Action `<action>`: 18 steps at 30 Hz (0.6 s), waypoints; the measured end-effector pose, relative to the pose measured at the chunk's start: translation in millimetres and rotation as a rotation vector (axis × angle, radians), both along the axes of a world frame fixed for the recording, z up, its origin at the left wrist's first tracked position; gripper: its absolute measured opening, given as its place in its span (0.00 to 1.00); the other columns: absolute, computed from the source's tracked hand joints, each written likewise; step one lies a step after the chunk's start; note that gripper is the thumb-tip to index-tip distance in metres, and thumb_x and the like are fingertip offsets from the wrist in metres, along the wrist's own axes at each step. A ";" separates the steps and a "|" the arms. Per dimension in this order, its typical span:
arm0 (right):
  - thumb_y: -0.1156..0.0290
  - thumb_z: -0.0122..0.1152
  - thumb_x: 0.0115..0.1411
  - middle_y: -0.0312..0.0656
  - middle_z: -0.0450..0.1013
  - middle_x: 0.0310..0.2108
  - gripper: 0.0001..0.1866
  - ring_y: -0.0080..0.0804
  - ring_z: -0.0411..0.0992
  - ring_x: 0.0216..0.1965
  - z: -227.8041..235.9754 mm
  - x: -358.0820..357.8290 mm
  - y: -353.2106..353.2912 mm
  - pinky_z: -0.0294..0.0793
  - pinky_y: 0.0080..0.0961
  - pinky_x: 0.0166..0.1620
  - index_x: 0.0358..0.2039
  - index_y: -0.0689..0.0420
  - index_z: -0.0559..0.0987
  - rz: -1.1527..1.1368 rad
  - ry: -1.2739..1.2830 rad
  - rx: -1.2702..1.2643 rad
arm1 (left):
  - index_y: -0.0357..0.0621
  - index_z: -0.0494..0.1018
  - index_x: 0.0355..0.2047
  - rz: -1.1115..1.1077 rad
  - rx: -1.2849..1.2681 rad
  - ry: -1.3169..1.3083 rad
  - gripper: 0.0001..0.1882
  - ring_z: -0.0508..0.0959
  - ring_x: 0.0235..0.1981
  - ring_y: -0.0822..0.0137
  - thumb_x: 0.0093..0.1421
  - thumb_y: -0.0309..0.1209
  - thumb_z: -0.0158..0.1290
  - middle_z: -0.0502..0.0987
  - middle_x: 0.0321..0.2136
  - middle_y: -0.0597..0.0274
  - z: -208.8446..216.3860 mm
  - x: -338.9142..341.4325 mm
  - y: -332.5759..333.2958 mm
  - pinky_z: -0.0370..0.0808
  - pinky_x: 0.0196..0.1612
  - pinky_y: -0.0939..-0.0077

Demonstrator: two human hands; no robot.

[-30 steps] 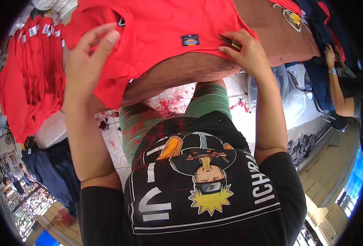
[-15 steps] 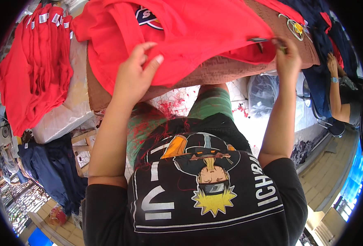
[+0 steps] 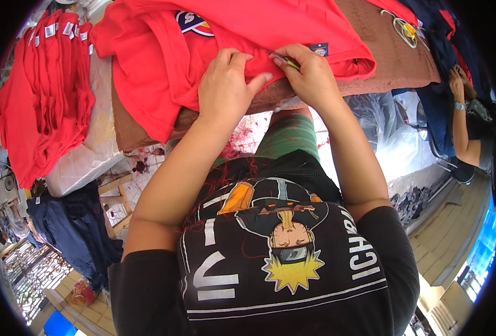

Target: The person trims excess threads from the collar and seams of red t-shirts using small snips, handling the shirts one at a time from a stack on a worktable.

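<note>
Red sweatshirt: spread on bench | right hand: gripping thread snips over bench's near edge | left hand: half-curled at sweatshirt, cannot tell if pinching | step, apparently: snips work along hem; calls for taut fabric

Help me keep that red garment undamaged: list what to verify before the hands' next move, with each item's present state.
1. Small tool held in the right hand: ok.
2. Tool's tip off the red garment: cannot tell; it points over the cloth, and contact is too fine to see.
3. Left hand well away from the tip: not ok; it is open, with finger and thumb close by.
4. Garment smooth: not ok; it lies in folds.
5. Garment fully on the brown cover: not ok; part hangs over the near edge.
6. Co-worker's hand clear: ok, off to the right.
</note>
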State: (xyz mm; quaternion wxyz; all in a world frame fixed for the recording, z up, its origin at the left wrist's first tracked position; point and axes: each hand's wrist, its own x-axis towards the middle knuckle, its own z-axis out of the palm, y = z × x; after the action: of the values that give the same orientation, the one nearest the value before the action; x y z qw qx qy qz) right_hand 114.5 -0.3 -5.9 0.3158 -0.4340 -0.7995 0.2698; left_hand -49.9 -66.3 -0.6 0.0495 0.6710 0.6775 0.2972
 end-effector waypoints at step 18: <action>0.67 0.66 0.52 0.44 0.75 0.31 0.12 0.44 0.74 0.32 -2.9 -2.2 -30.3 0.73 0.37 0.38 0.36 0.56 0.80 0.053 -0.023 0.016 | 0.35 0.75 0.39 -0.295 -0.228 -0.558 0.10 0.77 0.34 0.76 0.56 0.22 0.58 0.78 0.36 0.62 28.1 -35.2 -32.0 0.73 0.39 0.82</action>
State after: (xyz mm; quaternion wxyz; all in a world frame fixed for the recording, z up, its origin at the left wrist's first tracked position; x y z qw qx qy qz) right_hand 112.3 -30.7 -8.8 0.3028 -0.4134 -0.8163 0.2666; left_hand -85.1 -98.3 27.5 0.3502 0.6450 0.5621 0.3813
